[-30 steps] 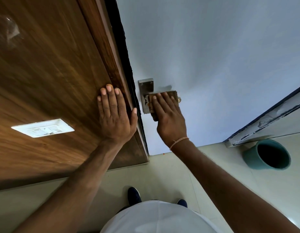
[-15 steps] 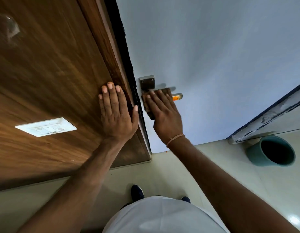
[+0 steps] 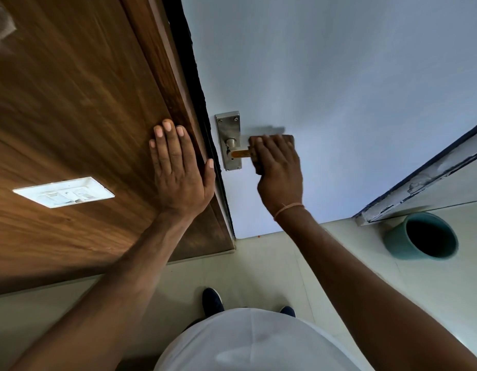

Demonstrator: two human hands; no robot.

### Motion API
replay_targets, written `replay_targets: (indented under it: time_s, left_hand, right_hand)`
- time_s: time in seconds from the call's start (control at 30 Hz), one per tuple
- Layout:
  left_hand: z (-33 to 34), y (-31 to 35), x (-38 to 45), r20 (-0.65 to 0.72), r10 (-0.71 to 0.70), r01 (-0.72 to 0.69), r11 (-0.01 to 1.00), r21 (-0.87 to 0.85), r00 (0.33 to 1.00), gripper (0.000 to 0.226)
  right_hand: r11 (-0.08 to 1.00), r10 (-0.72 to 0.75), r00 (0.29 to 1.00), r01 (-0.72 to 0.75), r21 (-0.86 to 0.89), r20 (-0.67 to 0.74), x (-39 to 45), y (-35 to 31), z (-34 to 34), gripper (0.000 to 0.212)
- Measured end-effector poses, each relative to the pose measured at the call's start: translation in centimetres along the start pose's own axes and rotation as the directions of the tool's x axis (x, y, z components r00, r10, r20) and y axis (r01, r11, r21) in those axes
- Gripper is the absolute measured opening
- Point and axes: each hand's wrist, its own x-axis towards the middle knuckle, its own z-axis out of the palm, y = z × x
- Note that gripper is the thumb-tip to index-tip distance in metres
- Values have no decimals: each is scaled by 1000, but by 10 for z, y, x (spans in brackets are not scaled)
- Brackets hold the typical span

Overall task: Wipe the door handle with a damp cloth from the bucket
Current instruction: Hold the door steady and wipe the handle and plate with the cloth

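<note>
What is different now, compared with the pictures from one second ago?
The right hand slid the cloth rightward along the handle, away from the metal plate, uncovering the lever's base. The left hand stayed flat on the wooden panel; the bucket stayed put.

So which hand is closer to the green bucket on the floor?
The right hand. It is on the door handle with the cloth, up and left of the bucket. The left hand lies flat on the wooden panel, farther left.

right hand [image 3: 279, 167] slid outward, handle [image 3: 240, 154] base uncovered
</note>
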Motion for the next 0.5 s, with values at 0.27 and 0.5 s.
replay_targets:
  time_s: [0.27, 0.5]
  left_hand:
    - [-2, -2, 0, -5, 11, -11, 1000, 2, 1000, 88]
    - [-1, -3, 0, 6, 3, -3, 1000, 22, 1000, 89]
  right_hand:
    - [986, -155, 981, 147, 79, 119, -4, -23, -6, 65]
    - [960, -241, 971, 238, 146, 4, 13, -5, -4, 32]
